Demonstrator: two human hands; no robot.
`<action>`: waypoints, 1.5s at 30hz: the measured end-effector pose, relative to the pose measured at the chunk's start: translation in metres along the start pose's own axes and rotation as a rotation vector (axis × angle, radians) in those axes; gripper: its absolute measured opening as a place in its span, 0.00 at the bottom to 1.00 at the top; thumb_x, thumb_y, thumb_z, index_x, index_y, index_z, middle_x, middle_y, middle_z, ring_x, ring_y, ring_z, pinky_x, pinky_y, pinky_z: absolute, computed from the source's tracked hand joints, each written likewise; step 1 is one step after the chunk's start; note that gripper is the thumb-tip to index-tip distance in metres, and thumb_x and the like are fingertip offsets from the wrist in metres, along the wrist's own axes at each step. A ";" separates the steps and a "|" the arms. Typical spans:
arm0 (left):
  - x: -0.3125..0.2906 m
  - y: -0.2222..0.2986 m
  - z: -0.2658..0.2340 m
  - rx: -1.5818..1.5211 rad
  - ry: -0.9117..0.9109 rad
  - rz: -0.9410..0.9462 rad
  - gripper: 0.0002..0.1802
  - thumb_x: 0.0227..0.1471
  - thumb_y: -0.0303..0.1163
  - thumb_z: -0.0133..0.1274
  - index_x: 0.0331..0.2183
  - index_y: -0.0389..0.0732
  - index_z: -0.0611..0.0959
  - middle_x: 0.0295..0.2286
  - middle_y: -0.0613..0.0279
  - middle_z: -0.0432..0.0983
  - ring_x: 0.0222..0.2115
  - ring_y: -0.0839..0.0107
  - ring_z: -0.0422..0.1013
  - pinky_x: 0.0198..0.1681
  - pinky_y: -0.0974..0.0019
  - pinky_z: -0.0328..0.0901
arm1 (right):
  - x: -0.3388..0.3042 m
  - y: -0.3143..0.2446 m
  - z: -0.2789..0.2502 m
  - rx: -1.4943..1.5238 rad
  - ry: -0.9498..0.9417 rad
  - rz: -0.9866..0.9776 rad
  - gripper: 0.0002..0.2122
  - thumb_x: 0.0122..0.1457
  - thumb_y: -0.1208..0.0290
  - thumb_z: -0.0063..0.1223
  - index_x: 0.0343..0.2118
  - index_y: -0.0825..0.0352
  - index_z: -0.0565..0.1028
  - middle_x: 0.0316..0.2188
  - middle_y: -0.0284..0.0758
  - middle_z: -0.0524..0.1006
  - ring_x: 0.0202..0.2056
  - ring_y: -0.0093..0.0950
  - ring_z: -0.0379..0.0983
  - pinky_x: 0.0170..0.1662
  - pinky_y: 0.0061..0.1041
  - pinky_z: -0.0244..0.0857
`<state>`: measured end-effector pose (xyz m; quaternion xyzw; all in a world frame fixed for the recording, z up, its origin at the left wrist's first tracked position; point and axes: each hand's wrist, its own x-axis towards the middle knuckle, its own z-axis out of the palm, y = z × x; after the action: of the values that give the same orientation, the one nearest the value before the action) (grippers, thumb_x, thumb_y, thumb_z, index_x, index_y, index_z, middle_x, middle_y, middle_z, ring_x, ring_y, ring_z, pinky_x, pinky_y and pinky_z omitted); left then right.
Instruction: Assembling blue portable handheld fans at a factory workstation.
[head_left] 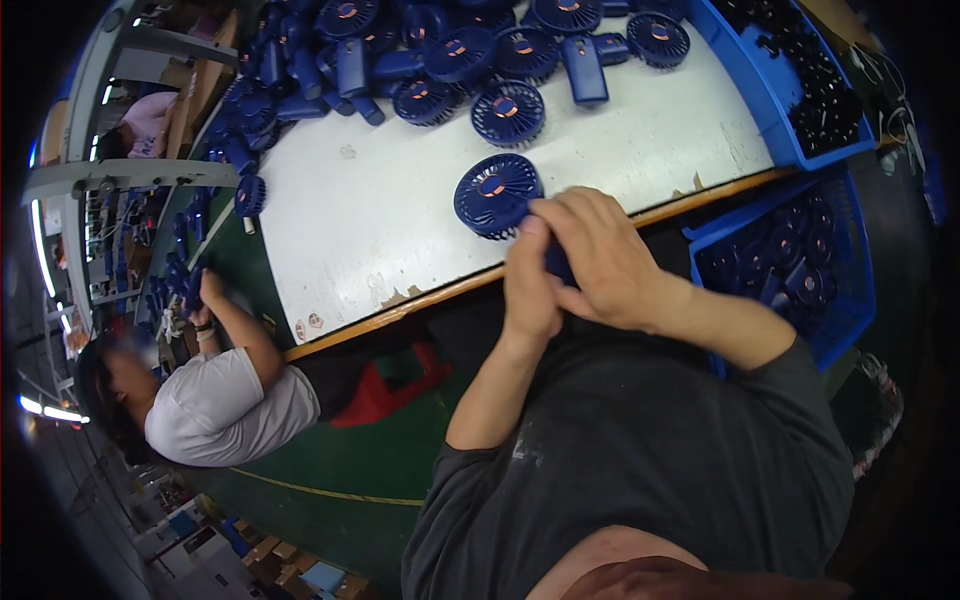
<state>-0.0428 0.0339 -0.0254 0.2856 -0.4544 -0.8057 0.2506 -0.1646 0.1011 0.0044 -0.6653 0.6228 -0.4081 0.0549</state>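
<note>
A dark blue handheld fan [490, 205], its round grille facing up with a copper-coloured centre, is held at the front edge of the white table. My left hand [530, 285] closes round its handle from the left. From the right, my right hand [612, 260] curls over the same handle, its fingers close to the left thumb. Most of the handle is hidden between my two hands. Just beyond the held fan lies another blue fan [507, 112]. A further one [585, 72] shows its handle pointing toward me.
Many blue fans [460, 52] are heaped along the table's far side. At the far right stands a blue tray [765, 110] of small black parts. Below it, a blue crate [850, 300] holds more fans. A co-worker [225, 405] sits at left, near a red stool [390, 390].
</note>
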 end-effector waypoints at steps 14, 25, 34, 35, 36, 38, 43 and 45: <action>0.211 0.164 -0.133 1.666 0.656 0.552 0.40 0.51 0.45 0.59 0.55 0.26 0.66 0.48 0.40 0.72 0.51 0.45 0.66 0.53 0.50 0.63 | -0.230 0.115 -0.117 -0.095 0.583 0.886 0.21 0.58 0.72 0.53 0.53 0.75 0.69 0.44 0.40 0.76 0.46 0.28 0.71 0.50 0.26 0.63; 0.207 0.156 -0.114 1.157 0.537 0.708 0.41 0.40 0.30 0.64 0.53 0.26 0.64 0.42 0.43 0.73 0.42 0.57 0.73 0.48 0.59 0.68 | -0.308 0.170 -0.124 -0.463 0.259 1.052 0.21 0.58 0.68 0.57 0.51 0.76 0.71 0.50 0.52 0.73 0.53 0.43 0.70 0.56 0.34 0.63; 0.028 -0.003 0.032 0.010 0.173 0.524 0.39 0.54 0.49 0.58 0.55 0.31 0.63 0.46 0.51 0.70 0.41 0.63 0.74 0.46 0.58 0.70 | -0.053 0.015 0.005 0.846 -0.040 0.626 0.25 0.56 0.74 0.61 0.55 0.72 0.65 0.46 0.38 0.74 0.46 0.22 0.70 0.50 0.25 0.66; 0.028 0.002 0.030 0.184 0.303 0.623 0.36 0.56 0.48 0.56 0.54 0.32 0.64 0.45 0.52 0.71 0.41 0.63 0.74 0.46 0.58 0.70 | -0.048 0.014 0.015 0.823 -0.029 0.656 0.19 0.56 0.72 0.61 0.48 0.73 0.69 0.38 0.36 0.77 0.39 0.24 0.74 0.44 0.26 0.69; 0.033 0.002 0.016 0.173 0.285 0.548 0.33 0.58 0.47 0.54 0.53 0.32 0.66 0.43 0.52 0.72 0.40 0.63 0.75 0.45 0.59 0.71 | -0.040 0.007 0.013 0.702 -0.055 0.602 0.17 0.55 0.72 0.61 0.46 0.72 0.70 0.35 0.39 0.77 0.36 0.28 0.76 0.40 0.28 0.70; 0.040 0.013 0.011 -0.177 0.202 0.278 0.27 0.61 0.47 0.49 0.50 0.33 0.71 0.37 0.53 0.76 0.36 0.63 0.76 0.42 0.60 0.72 | -0.026 0.006 0.014 0.428 -0.059 0.377 0.15 0.54 0.69 0.62 0.40 0.70 0.71 0.30 0.43 0.77 0.32 0.37 0.78 0.34 0.32 0.71; 0.044 0.010 0.011 -0.564 -0.433 -0.141 0.44 0.58 0.64 0.38 0.58 0.35 0.64 0.55 0.41 0.65 0.60 0.45 0.57 0.62 0.44 0.55 | 0.009 0.013 -0.031 0.058 -0.326 0.170 0.18 0.59 0.61 0.54 0.39 0.75 0.70 0.30 0.55 0.75 0.33 0.51 0.75 0.38 0.43 0.69; 0.028 0.001 0.031 -0.536 -0.447 -0.025 0.45 0.56 0.62 0.45 0.60 0.34 0.62 0.59 0.43 0.60 0.61 0.46 0.56 0.63 0.44 0.54 | 0.032 0.025 -0.073 0.039 -0.614 0.194 0.18 0.61 0.61 0.50 0.41 0.76 0.71 0.33 0.56 0.76 0.37 0.51 0.75 0.42 0.43 0.68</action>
<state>-0.0842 0.0334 -0.0180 0.0318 -0.2670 -0.9419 0.2013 -0.2323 0.0997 0.0529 -0.6937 0.6296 -0.1933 0.2916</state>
